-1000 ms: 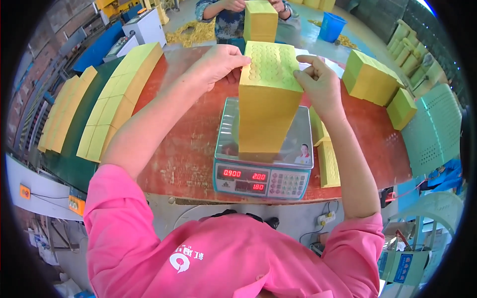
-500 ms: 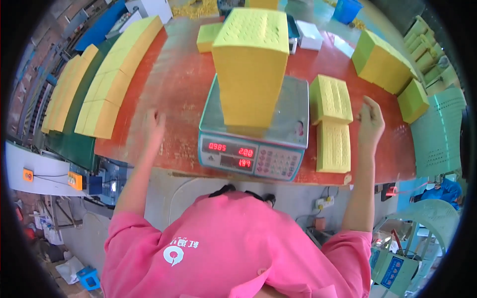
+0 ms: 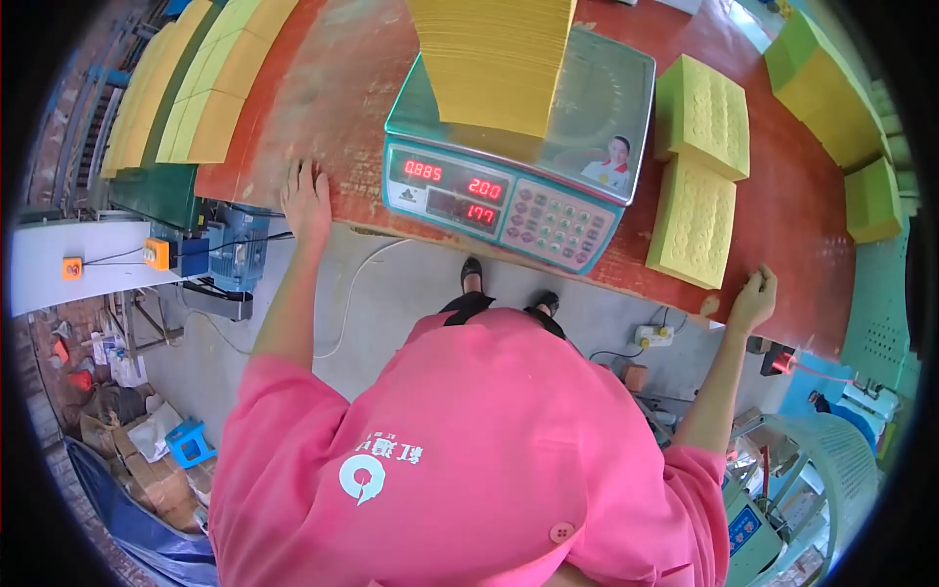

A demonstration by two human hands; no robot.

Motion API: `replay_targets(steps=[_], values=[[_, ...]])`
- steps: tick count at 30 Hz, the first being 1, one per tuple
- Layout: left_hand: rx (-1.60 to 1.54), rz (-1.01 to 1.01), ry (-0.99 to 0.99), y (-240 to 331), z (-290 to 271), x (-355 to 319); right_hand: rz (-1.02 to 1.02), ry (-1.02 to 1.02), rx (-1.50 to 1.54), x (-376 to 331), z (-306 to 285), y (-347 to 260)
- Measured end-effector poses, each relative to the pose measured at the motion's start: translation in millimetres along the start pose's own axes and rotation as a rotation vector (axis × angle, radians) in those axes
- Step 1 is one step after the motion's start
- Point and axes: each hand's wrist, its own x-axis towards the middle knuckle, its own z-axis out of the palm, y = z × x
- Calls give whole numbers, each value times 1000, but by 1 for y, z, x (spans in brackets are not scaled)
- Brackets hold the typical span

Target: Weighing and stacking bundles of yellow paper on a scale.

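Note:
A tall stack of yellow paper (image 3: 494,68) stands on the pan of a digital scale (image 3: 558,220), its top cut off by the frame's upper edge. Red digits glow on the scale's display, beside a keypad. Left of the scale, my left hand (image 3: 309,201) lies at the table's near edge with its fingers stretched out and nothing in it. My right hand (image 3: 754,298) is at the same edge, further right, with its fingers curled in and no object showing. Nearest to it are two shorter yellow paper blocks (image 3: 693,220), lying end to end beside the scale.
Rows of yellow blocks (image 3: 210,122) line the left side of the red table (image 3: 337,88). More blocks (image 3: 822,93) stand at the far right. Below the edge are a motor (image 3: 240,254), a power strip (image 3: 653,336) and a blue stool (image 3: 189,443). A pale green machine (image 3: 827,470) stands lower right.
My view has tilted downward. My left hand has come down flat at the table edge, fingers spread. My right hand has lowered from beside the short blocks to the near edge. The displayed digits differ.

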Motion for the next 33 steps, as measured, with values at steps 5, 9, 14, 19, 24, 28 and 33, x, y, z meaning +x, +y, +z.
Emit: replay_targets(steps=[5,9,14,19,24,28,33], values=[[-4,-9,-5,-1,-1,-3,-104,27,53,-5,-2,0],[15,3,16,-5,-1,-3,-34,-18,39,-4,-1,-5],[-359,-196,-73,18,-18,18,-132,71,36,-5,-8,9],[-823,81,3,199,-147,2,-124,113,-3,-11,8,-11],[-1067,1001,-362,388,-174,-24,-22,122,86,-14,-8,-20],[-901,1080,-382,462,-134,-42,-37,131,113,-12,-7,-18],[-739,1121,-450,475,-117,-43,-78,149,160,-12,-7,-17]])
